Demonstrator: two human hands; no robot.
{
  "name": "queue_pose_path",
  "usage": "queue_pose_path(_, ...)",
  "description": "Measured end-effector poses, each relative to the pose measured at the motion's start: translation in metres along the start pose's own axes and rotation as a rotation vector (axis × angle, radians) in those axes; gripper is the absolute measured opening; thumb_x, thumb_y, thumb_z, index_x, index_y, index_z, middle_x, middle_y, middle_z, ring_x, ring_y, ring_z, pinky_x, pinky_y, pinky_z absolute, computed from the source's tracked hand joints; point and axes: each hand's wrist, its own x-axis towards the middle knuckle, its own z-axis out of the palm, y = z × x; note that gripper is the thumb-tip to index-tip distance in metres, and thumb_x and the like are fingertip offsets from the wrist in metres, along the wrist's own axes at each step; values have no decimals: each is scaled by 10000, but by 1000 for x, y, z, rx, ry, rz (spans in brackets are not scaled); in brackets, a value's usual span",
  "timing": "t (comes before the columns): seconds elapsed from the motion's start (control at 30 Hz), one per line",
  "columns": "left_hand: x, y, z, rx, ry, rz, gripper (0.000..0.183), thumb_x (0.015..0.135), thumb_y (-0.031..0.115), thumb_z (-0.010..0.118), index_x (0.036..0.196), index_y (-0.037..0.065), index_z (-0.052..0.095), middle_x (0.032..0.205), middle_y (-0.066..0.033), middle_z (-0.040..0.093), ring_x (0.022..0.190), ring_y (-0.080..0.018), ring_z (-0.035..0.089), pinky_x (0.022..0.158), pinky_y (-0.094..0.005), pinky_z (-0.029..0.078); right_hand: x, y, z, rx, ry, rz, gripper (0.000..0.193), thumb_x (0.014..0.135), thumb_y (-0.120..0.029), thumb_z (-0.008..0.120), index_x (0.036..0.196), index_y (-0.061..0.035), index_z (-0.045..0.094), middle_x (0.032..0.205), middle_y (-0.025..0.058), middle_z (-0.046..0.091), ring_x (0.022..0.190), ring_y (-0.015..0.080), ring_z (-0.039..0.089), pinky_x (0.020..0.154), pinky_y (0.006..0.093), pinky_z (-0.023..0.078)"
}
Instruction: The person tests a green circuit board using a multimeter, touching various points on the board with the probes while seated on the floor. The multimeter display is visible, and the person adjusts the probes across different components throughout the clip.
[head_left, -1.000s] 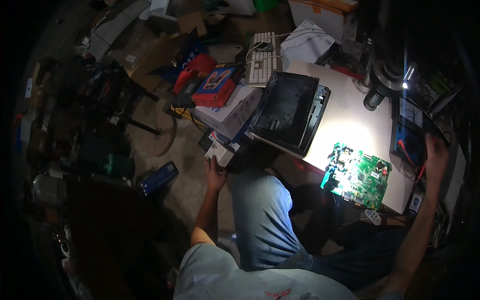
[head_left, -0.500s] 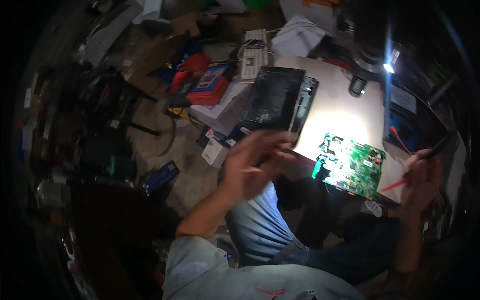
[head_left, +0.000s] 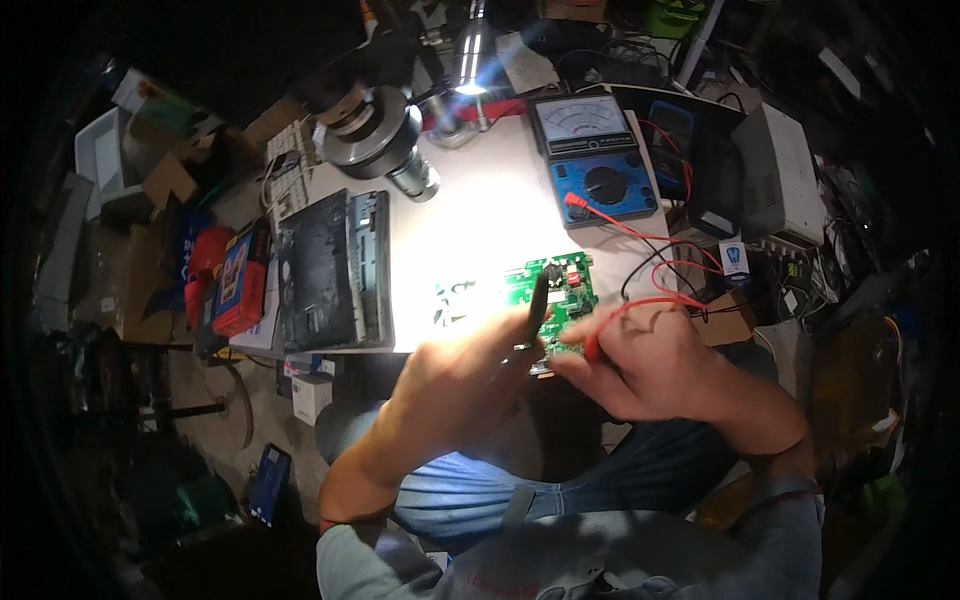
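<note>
A green circuit board (head_left: pixel 573 300) lies at the near edge of the white tabletop (head_left: pixel 480 210), partly hidden by my hands and washed out by bright light on its left. My left hand (head_left: pixel 465 365) is closed around a black test probe (head_left: pixel 539 305) held above the board. Close beside it, my right hand (head_left: pixel 655 355) pinches a red test probe (head_left: pixel 591 347) over the board's right part. The probe tips are too small to make out. Red and black leads run right of an analog multimeter (head_left: pixel 600 185), which has a blue lower face.
A microscope head (head_left: pixel 375 140) and a lit lamp (head_left: pixel 471 75) stand over the table's back. A black flat device (head_left: pixel 318 270) lies at left, near a red box (head_left: pixel 240 280). A second blue meter (head_left: pixel 672 135) and a grey metal case (head_left: pixel 780 170) sit at right.
My view has turned right. Both hands, earlier apart on either side of the board, have come together over it. The black probe is now in my left hand; the right keeps the red one.
</note>
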Motion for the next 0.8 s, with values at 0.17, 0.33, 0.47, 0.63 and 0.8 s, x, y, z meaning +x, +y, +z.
queue_pose_path(0.17,-19,-42,-15,61,120,175,296,827,-21,765,1109,48,712,1032,-160,753,899,-281,751,784,-361,593,-10,5,-67,907,-34,-167,257,858,-120,816,763,-54,587,664,52,627,556,182,650,472,303,497)
queue_pose_path(0.33,-24,-62,-12,79,263,181,295,849,118,824,1116,55,716,1119,-215,683,996,-330,717,806,-382,585,-26,31,-63,1266,386,183,274,840,13,775,978,-66,552,778,88,628,601,195,647,520,283,524)
queue_pose_path(0.47,-18,-84,-1,8,371,176,282,964,241,731,1135,18,706,1105,-203,661,984,-319,685,849,-383,561,-8,39,-14,1060,517,372,247,893,44,713,1032,-61,539,851,65,633,684,143,650,586,268,553)
queue_pose_path(0.63,-13,-104,16,-169,468,116,437,1051,348,611,1193,-63,648,1128,-189,665,1010,-247,695,895,-369,575,9,41,7,820,349,618,164,957,-56,702,1101,16,670,876,57,704,798,104,678,714,257,546)
queue_pose_path(0.8,-14,-100,21,-241,522,-53,443,1047,324,623,1227,-81,627,1149,-170,678,1042,-236,690,962,-359,536,19,44,12,706,169,741,149,980,-92,682,1062,27,718,928,80,745,820,103,684,745,258,542)
